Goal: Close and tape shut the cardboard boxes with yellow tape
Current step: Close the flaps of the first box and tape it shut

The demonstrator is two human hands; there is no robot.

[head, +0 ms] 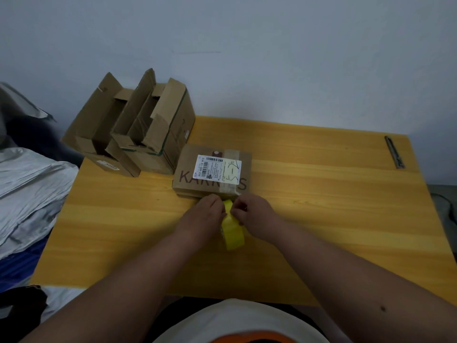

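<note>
The table (321, 219) lay bare to the right of the hands, out to a metal tool (394, 152) near its far right edge; two open boxes (133, 127) crowded the far left corner. The closed box (212, 170), labelled white, sat mid-table. Just in front of it, the left hand (202, 214) and right hand (254, 216) both pinched the yellow tape roll (232, 233), which stood on edge.
</note>
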